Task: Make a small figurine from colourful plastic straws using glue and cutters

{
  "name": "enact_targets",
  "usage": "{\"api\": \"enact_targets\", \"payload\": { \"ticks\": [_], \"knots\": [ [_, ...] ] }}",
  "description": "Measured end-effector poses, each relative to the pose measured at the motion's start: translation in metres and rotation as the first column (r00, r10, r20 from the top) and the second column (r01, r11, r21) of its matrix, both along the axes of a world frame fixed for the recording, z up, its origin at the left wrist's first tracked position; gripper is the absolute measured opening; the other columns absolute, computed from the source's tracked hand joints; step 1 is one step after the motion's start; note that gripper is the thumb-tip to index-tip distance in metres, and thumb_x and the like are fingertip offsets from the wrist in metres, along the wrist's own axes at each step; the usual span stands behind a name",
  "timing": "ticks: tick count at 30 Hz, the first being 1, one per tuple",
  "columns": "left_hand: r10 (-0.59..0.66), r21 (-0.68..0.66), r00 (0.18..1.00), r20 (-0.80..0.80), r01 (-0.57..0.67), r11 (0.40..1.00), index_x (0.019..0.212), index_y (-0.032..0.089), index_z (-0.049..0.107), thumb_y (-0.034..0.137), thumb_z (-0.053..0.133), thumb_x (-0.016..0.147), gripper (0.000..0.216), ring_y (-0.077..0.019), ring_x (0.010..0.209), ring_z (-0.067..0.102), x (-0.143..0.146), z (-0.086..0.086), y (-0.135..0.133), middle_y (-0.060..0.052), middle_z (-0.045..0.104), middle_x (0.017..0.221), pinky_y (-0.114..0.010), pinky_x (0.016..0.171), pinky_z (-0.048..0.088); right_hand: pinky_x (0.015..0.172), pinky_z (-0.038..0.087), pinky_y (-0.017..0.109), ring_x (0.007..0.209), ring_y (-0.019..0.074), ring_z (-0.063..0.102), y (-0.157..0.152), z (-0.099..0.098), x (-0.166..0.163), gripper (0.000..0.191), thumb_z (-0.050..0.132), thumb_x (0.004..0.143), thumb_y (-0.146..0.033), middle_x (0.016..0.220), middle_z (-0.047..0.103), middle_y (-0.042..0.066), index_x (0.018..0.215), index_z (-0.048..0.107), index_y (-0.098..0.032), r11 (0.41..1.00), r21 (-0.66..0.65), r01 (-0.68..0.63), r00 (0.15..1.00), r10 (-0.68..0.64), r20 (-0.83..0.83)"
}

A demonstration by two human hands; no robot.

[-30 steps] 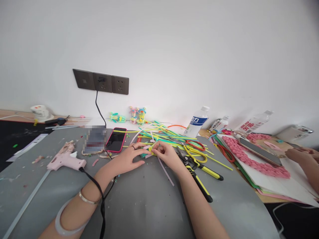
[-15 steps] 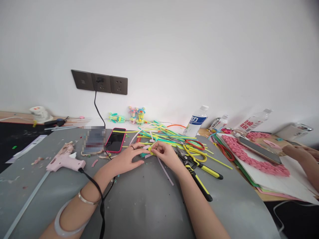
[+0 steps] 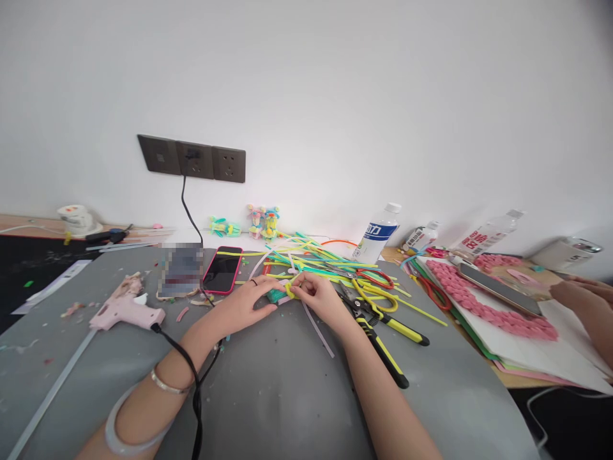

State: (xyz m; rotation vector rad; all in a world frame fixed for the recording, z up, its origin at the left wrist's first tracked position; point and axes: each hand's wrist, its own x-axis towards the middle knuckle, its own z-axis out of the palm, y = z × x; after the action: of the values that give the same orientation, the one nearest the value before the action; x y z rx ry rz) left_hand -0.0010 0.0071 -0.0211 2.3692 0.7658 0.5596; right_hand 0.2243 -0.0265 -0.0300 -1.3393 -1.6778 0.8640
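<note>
Right of centre in the frame, I read a white 力 on the blue label of a clear plastic bottle with a white cap (image 3: 380,231). Further right, I can't decipher the red lettering on a transparent, white-capped plastic bottle (image 3: 479,241).

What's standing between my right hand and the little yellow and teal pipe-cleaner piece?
Nothing visible: your right hand pinches the yellow part of the pipe-cleaner piece, with your left hand beside it. The black-and-yellow pliers lie off to the right, clear of it.
</note>
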Motion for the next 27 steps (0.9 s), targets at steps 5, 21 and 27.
{"api": "enact_targets", "payload": {
  "ticks": [5, 21, 27],
  "knots": [
    [0.066, -0.052, 0.997, 0.043, -0.064, 0.997, 0.130, 0.027, 0.054, 0.028, 0.055, 0.092, 0.038, -0.0252, 0.119, 0.062, 0.003, 0.000, 0.001, -0.007, 0.065, 0.131, -0.038, 0.098, 0.050, 0.052, 0.023, 0.027, 0.049, 0.0119, 0.031, 0.000, 0.000, -0.001, 0.018, 0.061, 0.088, -0.037, 0.053, 0.036, -0.008, 0.080, 0.058, -0.021, 1.000, -0.006, -0.002, 1.000, 0.002, -0.002],
    [0.272, -0.014, 0.962, 0.015, -0.272, 0.962, 0.114, 0.022, 0.068, 0.034, 0.062, 0.088, 0.029, -0.0247, 0.097, 0.065, 0.014, -0.012, 0.005, -0.007, 0.072, 0.105, -0.034, 0.080, 0.051, 0.053, 0.024, 0.027, 0.051, 0.0123, 0.032, -0.001, 0.002, -0.002, 0.018, 0.059, 0.087, -0.037, 0.054, 0.036, -0.008, 0.082, 0.059, -0.020, 1.000, -0.005, 0.004, 1.000, -0.004, 0.009],
    [0.286, -0.071, 0.957, 0.041, -0.283, 0.957, 0.118, 0.021, 0.067, 0.036, 0.064, 0.085, 0.036, -0.0228, 0.093, 0.067, 0.013, -0.015, 0.008, -0.008, 0.072, 0.104, -0.034, 0.083, 0.052, 0.053, 0.025, 0.027, 0.052, 0.0123, 0.032, -0.001, 0.002, -0.003, 0.020, 0.061, 0.086, -0.039, 0.055, 0.037, -0.007, 0.081, 0.059, -0.020, 1.000, -0.021, 0.002, 1.000, -0.002, -0.024]
  ]
}}
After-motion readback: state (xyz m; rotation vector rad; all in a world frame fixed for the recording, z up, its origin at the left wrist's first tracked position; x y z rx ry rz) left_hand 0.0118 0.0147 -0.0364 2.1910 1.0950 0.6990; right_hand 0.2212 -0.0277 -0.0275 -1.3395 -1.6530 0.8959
